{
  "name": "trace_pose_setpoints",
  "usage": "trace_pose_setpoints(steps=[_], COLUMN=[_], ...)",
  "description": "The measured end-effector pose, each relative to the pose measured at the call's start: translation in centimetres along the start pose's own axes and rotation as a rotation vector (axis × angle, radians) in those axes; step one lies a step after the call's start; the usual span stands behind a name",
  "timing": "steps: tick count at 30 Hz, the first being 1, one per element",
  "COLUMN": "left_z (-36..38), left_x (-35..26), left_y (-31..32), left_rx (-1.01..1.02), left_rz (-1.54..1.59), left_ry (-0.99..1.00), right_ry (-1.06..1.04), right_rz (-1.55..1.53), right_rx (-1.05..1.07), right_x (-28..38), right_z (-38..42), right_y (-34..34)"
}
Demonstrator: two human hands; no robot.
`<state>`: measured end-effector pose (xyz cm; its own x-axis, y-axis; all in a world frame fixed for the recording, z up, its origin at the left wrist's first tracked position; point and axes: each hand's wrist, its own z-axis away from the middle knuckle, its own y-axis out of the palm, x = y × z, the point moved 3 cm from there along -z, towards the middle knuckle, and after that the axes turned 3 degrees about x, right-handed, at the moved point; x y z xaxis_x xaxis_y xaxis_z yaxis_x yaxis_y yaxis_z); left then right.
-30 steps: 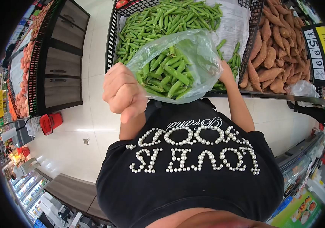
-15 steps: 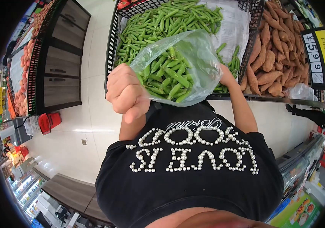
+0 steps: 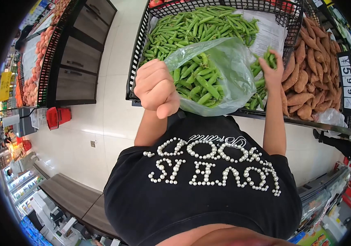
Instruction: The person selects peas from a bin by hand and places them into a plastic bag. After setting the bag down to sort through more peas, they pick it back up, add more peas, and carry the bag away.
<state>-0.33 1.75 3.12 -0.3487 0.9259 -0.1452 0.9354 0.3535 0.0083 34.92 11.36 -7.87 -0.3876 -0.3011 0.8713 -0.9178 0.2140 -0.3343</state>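
My left hand is closed in a fist on the left edge of a clear plastic bag. Green pea pods fill much of the bag, and its mouth gapes toward me. To the right of the bag, my right hand has its fingers curled round a few pea pods. It is above the right side of a black plastic crate. Loose pea pods lie heaped in the crate on white paper.
Sweet potatoes are piled right of the crate, beside a price sign. A crumpled plastic bag lies at the display's front edge. On the left stands a wooden cabinet, with a red basket on the floor.
My right hand has come away from the bag's right side, moved up and right, and now holds pea pods. My left hand keeps its grip on the bag; the whole view has shifted.
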Motion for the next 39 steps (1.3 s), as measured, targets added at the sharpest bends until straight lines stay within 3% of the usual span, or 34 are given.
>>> trace_pose_setpoints(steps=[7,10,14,19,23,26,27,34,39], left_z=[-0.1,0.0,-0.1,0.4,0.0,-0.6,-0.8,-0.8,-0.4], left_x=[0.1,0.2,0.1,0.5,0.6,0.5,0.5,-0.1,-0.2], left_y=[0.5,0.6,0.5,-0.4,-0.1,0.2,0.3,-0.2,-0.6], left_rx=[0.017,0.030,0.042,0.007,0.012,0.043,0.042,0.035,0.046], left_rz=[0.003,-0.009,-0.063,-0.136,-0.135,-0.113,-0.122,-0.071,-0.032], left_ry=[0.013,0.007,-0.014,-0.071,-0.015,0.022,0.035,0.019,-0.026], right_ry=[-0.365,-0.441,-0.587,-0.457,-0.597,-0.720,-0.652,-0.561,-0.616], right_rz=[-0.414,-0.496,-0.241,-0.157,0.120,0.325,0.374,0.264,0.467], right_rx=[-0.118,0.000,0.350,0.775,1.053,0.983,1.043,0.760,0.611], right_x=[17.2,20.5,22.7,19.9,18.6,19.0,18.7,18.4,17.4], right_z=[-2.5,-1.5,1.3,4.0,4.8,5.3,5.0,2.7,2.2], right_y=[1.5,3.0,8.2,13.0,13.6,13.1,13.2,12.5,11.5])
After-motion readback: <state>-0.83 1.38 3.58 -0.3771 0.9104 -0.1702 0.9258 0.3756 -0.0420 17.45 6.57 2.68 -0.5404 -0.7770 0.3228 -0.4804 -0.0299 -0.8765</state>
